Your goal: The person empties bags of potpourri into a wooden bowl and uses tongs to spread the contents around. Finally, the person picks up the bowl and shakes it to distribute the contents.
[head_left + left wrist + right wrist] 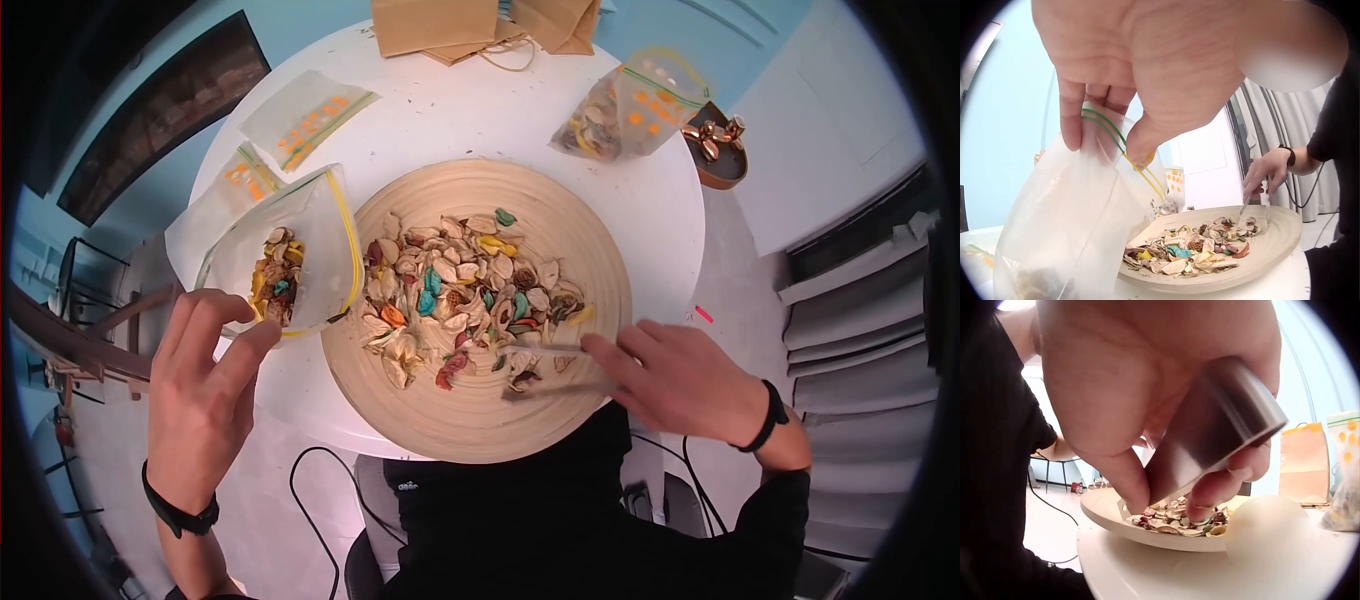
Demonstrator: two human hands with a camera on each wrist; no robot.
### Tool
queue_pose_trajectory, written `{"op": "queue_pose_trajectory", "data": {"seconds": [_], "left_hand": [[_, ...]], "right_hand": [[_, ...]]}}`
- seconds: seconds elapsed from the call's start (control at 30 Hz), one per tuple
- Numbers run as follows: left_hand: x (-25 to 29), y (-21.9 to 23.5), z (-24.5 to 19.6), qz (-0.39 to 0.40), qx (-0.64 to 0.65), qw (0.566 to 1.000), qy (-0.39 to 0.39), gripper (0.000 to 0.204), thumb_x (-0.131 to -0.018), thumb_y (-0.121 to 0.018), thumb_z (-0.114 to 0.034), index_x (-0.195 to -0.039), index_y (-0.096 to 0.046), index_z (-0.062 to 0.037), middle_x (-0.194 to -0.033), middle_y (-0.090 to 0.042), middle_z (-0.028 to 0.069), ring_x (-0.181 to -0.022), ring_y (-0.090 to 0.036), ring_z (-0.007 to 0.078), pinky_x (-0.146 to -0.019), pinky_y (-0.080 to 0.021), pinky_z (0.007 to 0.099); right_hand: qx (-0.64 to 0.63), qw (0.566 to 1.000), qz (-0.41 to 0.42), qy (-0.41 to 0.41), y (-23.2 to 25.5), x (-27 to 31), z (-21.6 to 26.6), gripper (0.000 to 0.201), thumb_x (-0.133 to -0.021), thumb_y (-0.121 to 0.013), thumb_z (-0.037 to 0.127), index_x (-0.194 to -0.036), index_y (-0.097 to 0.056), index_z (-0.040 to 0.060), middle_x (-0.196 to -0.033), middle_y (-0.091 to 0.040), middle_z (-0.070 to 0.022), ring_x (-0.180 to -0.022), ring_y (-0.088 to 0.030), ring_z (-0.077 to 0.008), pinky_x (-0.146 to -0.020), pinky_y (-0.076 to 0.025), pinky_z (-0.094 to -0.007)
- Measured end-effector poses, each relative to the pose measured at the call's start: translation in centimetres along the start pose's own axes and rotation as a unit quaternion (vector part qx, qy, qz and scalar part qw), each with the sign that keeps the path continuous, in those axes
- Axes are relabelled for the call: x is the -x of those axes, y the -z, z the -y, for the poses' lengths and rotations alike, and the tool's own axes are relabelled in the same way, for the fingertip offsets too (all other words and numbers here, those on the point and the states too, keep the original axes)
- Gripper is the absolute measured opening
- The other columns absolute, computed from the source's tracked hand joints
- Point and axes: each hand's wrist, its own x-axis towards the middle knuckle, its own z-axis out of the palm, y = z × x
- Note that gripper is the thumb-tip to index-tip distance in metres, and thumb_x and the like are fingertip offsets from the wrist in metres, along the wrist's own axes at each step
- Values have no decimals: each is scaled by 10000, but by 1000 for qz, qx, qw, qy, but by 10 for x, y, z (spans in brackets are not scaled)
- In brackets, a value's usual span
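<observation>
Main risk, I'd say: the zip bag [320, 215] has just one hand on its rim, so if that pinch slackens or the R hand [690, 385] knocks it, the bag could sag, fold its mouth shut or tip its contents onto the counter [450, 110]. The dried petals [405, 265] look light and curled, so pcs could prob. slide out of the tongs [1200, 425] if squeezed off-centre, or crack if squeezed hard. A low sweep w/ the tongs might also flick bits over the edge of the round wooden plate [600, 250].

L hand [205, 400] pinches the bag's rim near the zip, thumb against fingers; R hand grasps the tongs, fingers round the bent metal band, tips down among the petals. Can't tell if the tips have a pc. between them.

Bag is clear-ish plastic w/ a yellow & green zip — it sits on the counter at the plate's left edge, w/ a small yellow, brown & teal heap inside. Petals on the plate are mostly cream/tan, w/ a few teal, yellow, orange & dark red pcs, spread loosely around the middle — some cupped, some flat, overlapping.
</observation>
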Motion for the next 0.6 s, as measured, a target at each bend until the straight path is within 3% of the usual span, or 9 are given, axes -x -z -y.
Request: {"op": "queue_pose_trajectory", "data": {"seconds": [0.17, 0.3, 0.37, 0.47, 0.6], "left_hand": [[-1, 2, -2, 6, 12, 1000, 12, 336, -712, -698, 135, -994, -660, -44, -1011, -594, 116, -943, -599, 323, -754, -508, 443], [2, 2, -3, 13, 12, 1000, 15, 341, -709, -694, 138, -998, -657, -39, -1013, -593, 118, -944, -597, 324, -751, -508, 445], [1, 1, -4, 14, 14, 1000, 11, 343, -707, -692, 140, -998, -656, -38, -1014, -593, 119, -944, -597, 323, -749, -508, 446], [-1, -2, -5, 12, 18, 1000, 1, 350, -703, -692, 140, -1002, -654, -38, -1016, -592, 122, -943, -597, 322, -748, -507, 445], [-7, -2, -7, 9, 14, 1000, -9, 347, -699, -695, 139, -996, -654, -36, -1014, -591, 125, -935, -600, 325, -744, -508, 445]], "right_hand": [[103, 991, -84, -19, -8, -19, -22, 568, -763, -703, 65, -1311, -554, 34, -872, -521, -45, -804, -574, -213, -643, -485, -335], [65, 996, -66, -11, 15, -1, -20, 536, -787, -695, 67, -1308, -568, 65, -872, -518, -38, -803, -563, -213, -670, -486, -335], [35, 999, -1, -14, 22, 11, -22, 508, -807, -691, 70, -1303, -579, 80, -866, -519, -34, -823, -565, -211, -703, -481, -336], [75, 997, 21, -14, 25, 13, -24, 495, -806, -694, 68, -1289, -590, 77, -853, -521, -33, -843, -571, -212, -730, -474, -337], [149, 988, -46, -10, 7, -18, -40, 497, -805, -698, 68, -1290, -590, 77, -867, -533, -36, -870, -574, -224, -751, -467, -342]]}}
